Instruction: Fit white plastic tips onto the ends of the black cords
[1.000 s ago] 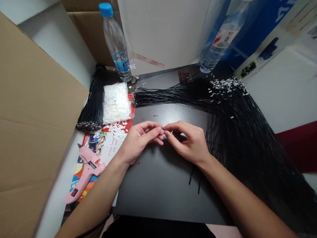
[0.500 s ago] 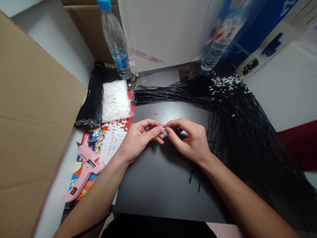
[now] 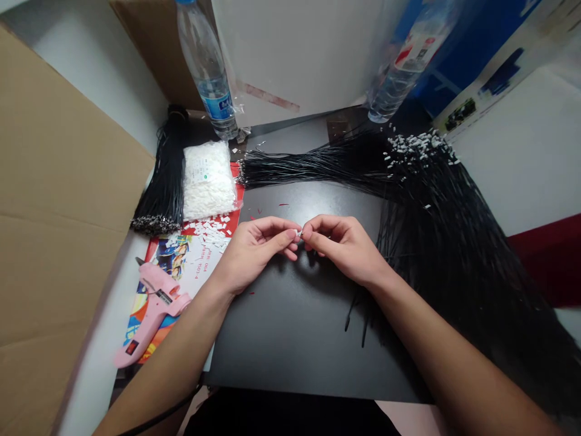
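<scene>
My left hand (image 3: 256, 251) pinches a small white plastic connector housing (image 3: 298, 234) between thumb and forefinger, its other fingers loosely curled. Opposite it, my right hand (image 3: 345, 245) is closed in a pinch on the end of a thin black wire, which is mostly hidden by the fingers. The fingertips of both hands nearly meet at the housing. How far the wire sits in the housing is too small to tell. Beyond my hands lies a bundle of black wires (image 3: 313, 168) with metal terminals at its left end. Many loose white housings (image 3: 211, 233) lie to the left.
A bag of white housings (image 3: 209, 181) and another wire bundle (image 3: 163, 181) lie left. A pink glue gun (image 3: 157, 303) rests on printed paper. Two plastic bottles, left (image 3: 213, 91) and right (image 3: 394, 85), stand behind. A wire pile with white ends (image 3: 454, 242) covers the right side.
My right hand's fingers have closed in tighter and shifted slightly left against the housing. My left hand keeps its pinch. The whole view has shifted slightly.
</scene>
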Motion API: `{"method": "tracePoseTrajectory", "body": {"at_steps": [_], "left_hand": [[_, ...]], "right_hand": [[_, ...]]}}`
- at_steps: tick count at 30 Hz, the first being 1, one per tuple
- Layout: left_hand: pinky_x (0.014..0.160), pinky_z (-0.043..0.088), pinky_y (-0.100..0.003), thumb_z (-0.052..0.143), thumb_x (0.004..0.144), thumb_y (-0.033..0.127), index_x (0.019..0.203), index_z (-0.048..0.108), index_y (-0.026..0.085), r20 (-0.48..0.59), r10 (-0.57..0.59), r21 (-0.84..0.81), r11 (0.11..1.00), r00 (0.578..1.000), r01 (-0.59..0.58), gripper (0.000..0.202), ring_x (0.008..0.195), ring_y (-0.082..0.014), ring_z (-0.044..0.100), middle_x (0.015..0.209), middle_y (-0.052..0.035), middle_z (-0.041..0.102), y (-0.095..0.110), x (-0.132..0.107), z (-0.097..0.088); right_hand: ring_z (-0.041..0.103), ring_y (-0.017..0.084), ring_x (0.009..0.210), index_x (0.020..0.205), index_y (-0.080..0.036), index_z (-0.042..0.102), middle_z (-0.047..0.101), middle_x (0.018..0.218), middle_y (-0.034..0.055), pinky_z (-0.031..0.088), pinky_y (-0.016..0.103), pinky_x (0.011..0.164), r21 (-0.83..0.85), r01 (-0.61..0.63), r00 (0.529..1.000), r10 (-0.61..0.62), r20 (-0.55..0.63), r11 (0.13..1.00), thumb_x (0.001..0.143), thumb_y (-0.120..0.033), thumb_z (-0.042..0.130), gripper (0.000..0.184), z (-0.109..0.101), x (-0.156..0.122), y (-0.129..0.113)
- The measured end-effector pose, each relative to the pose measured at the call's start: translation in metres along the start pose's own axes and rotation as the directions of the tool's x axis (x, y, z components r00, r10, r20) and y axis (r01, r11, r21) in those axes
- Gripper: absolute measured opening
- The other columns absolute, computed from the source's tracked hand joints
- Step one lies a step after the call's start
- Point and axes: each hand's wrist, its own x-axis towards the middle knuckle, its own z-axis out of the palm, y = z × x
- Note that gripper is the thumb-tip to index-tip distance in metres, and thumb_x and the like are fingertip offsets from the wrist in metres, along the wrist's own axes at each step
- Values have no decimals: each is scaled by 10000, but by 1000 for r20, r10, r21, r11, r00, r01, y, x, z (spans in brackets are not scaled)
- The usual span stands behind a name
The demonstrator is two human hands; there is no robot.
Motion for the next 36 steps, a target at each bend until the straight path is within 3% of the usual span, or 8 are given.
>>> {"method": "tracePoseTrajectory", "body": {"at_steps": [4,9,15,20,24,29,32,36], "left_hand": [[669,540,-242,806,786,333,901,760,129,-2,-26,0,1000,1000,26,238,632,-114,657,764,-33,719,-1,0,-2],[678,552,-245,823,764,343,879,753,122,-9,-58,-80,995,998,57,258,660,-121,665,787,-42,725,-2,1,-2],[700,561,-247,823,766,308,825,735,121,-29,-62,-182,982,998,56,216,675,-113,658,755,-34,710,-4,2,-2],[703,580,-226,777,799,175,784,721,97,17,-194,-391,902,981,185,96,659,-94,638,726,-31,685,-1,4,-3],[669,577,-176,690,862,102,780,719,85,22,-280,-470,844,960,257,88,635,-77,640,711,-36,681,3,4,-2],[633,573,-157,661,885,96,802,722,80,18,-269,-479,843,963,244,103,632,-72,651,719,-39,688,2,4,-1],[654,580,-179,729,843,140,811,721,89,-3,-212,-424,885,977,191,61,657,-78,650,740,-35,689,-1,3,-2],[693,585,-231,802,784,239,833,728,102,-38,-111,-326,941,993,92,164,693,-98,646,771,-35,693,-5,3,-3]], "right_hand": [[494,74,563,790,-147,661,621,673,-3,398,200,519,-40,18,999,-19,-30,999,834,-367,681,225,-1,0,2],[534,82,566,844,-163,676,659,693,0,421,210,525,-318,194,966,-238,-104,928,890,-283,624,139,3,-4,4],[616,95,642,1013,-194,658,735,890,22,488,220,587,-619,411,848,-530,-10,669,935,-197,584,107,1,-7,9],[663,143,732,978,-243,714,774,915,27,494,273,669,-821,420,781,-615,110,387,970,-234,562,153,-3,-4,8],[629,136,671,933,-268,750,783,910,6,457,289,637,-877,404,758,-633,160,261,982,-240,549,209,-5,-5,2],[628,133,657,932,-276,757,786,922,3,433,297,627,-869,386,759,-642,109,309,980,-258,571,193,-5,-5,-2],[650,137,666,917,-266,752,791,888,6,442,295,635,-868,363,770,-634,74,339,979,-266,576,186,-5,-4,0],[689,146,717,915,-250,748,793,860,11,472,276,644,-870,358,756,-652,57,339,973,-254,581,177,-3,-4,3]]}}
